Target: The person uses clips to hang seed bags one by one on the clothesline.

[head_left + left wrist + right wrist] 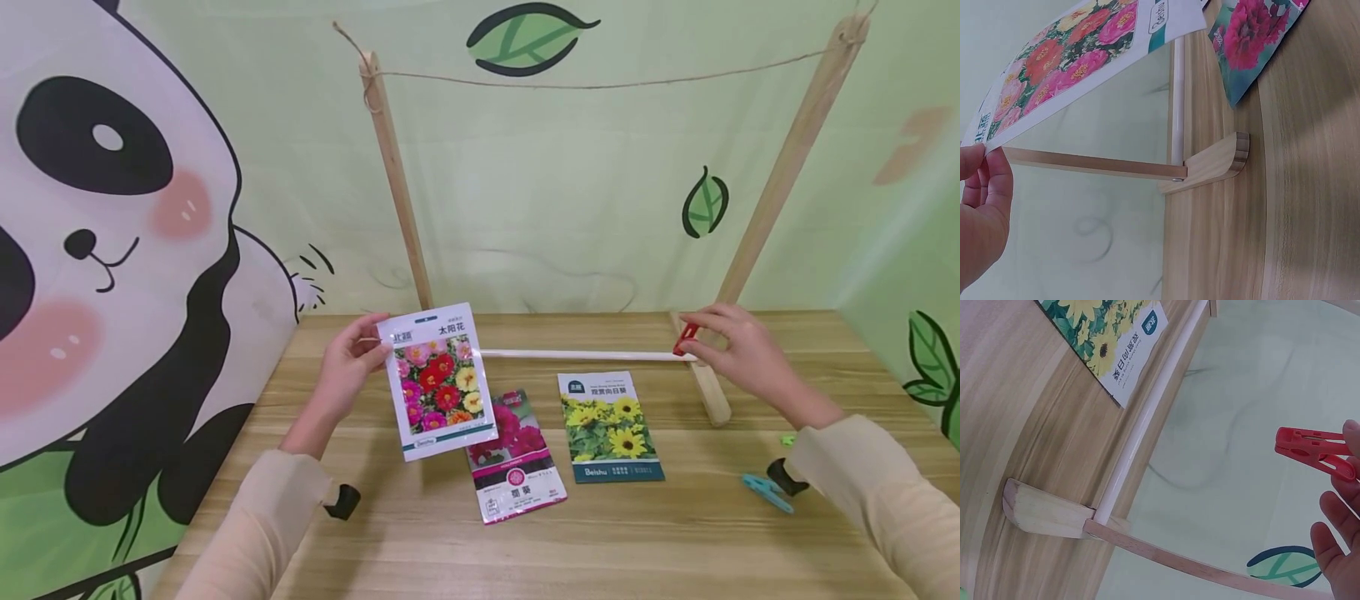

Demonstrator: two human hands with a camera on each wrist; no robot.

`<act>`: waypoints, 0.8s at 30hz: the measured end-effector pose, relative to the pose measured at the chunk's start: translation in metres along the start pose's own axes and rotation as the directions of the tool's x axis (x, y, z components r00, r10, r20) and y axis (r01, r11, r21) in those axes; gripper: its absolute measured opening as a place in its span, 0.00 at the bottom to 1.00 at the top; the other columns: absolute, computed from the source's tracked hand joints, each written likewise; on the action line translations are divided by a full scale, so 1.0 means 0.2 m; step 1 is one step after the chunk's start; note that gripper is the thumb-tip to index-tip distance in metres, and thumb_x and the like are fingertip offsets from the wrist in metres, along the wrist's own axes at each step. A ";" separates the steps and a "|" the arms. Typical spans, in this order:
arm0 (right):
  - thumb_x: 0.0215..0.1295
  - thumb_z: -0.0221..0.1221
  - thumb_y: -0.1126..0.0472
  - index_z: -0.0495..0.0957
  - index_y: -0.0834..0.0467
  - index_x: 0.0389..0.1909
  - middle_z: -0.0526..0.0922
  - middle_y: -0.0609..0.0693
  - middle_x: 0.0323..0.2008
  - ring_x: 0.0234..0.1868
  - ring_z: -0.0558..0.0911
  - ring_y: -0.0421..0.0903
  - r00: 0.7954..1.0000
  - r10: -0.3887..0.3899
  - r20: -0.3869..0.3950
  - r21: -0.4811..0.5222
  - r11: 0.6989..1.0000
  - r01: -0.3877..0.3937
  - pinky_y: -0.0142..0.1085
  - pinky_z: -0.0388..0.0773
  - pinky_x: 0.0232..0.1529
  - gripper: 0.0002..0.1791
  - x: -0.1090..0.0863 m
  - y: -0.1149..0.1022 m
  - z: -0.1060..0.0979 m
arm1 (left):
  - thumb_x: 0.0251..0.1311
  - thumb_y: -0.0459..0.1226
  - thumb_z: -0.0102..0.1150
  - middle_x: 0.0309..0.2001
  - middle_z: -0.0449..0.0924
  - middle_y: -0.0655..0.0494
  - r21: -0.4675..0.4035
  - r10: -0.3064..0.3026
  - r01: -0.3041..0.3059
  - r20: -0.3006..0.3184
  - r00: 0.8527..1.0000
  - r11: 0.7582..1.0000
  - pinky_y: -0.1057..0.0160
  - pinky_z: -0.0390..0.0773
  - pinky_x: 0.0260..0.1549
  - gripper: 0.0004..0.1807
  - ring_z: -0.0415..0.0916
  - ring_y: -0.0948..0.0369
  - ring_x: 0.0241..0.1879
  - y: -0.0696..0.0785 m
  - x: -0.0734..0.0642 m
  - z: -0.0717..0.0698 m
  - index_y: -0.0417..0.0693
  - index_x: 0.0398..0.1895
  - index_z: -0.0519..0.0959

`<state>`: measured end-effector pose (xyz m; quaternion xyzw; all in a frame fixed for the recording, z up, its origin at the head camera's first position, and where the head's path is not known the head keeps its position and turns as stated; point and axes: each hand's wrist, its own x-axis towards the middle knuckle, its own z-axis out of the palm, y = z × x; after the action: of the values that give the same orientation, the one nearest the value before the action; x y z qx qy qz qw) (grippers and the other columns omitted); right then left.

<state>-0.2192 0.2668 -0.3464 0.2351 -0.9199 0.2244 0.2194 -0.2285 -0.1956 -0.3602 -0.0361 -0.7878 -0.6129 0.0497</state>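
Note:
My left hand (pixel 350 360) pinches the upper left edge of a white seed packet (pixel 440 382) printed with mixed red, pink and yellow flowers, held tilted above the table. In the right hand (pixel 738 346) is a red clothespin (pixel 685 338), pinched by its handle end; the right wrist view shows its jaws closed on nothing. On the table lie a magenta-flower packet (pixel 517 462), partly covered from above by the held one, and a yellow sunflower packet (pixel 610 429). A string (pixel 600 85) runs between two wooden posts behind the hands.
The frame has a left post (pixel 395 183), a right post (pixel 795 158), a white crossbar (pixel 585 355) and a wooden foot (pixel 708 392). A blue clothespin (pixel 768 492) and a small green piece (pixel 788 439) lie at the right, near the right forearm.

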 end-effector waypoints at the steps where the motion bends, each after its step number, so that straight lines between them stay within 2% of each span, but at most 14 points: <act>1: 0.47 0.63 0.67 0.76 0.66 0.43 0.77 0.58 0.38 0.38 0.75 0.52 1.000 0.005 0.003 0.003 1.000 -0.005 0.45 0.72 0.33 0.19 0.00 0.00 0.00 | 0.58 0.26 0.47 0.40 0.64 0.52 0.000 0.000 0.000 -0.001 1.000 1.000 0.72 0.77 0.33 0.22 0.68 0.60 0.36 0.00 0.00 0.00 0.44 0.57 0.66; 7: 0.50 0.62 0.66 0.75 0.67 0.44 0.77 0.60 0.39 0.41 0.74 0.54 0.999 0.034 0.026 0.041 0.999 -0.035 0.49 0.72 0.37 0.19 0.01 -0.02 -0.02 | 0.58 0.26 0.47 0.41 0.65 0.52 -0.003 0.001 -0.001 -0.002 1.000 1.000 0.70 0.77 0.34 0.22 0.69 0.60 0.38 0.01 0.01 0.00 0.47 0.57 0.67; 24: 0.50 0.62 0.65 0.75 0.65 0.45 0.77 0.57 0.40 0.40 0.74 0.52 1.000 0.025 0.012 0.027 0.999 -0.026 0.46 0.71 0.36 0.19 0.05 -0.03 -0.04 | 0.57 0.24 0.45 0.39 0.64 0.53 -0.063 0.017 -0.017 -0.011 1.000 0.998 0.72 0.77 0.32 0.22 0.68 0.63 0.35 0.04 0.02 0.04 0.43 0.57 0.66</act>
<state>-0.2222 0.2630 -0.3342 0.2277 -0.9210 0.2380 0.2079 -0.2308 -0.1853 -0.3539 -0.0413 -0.7674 -0.6372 0.0578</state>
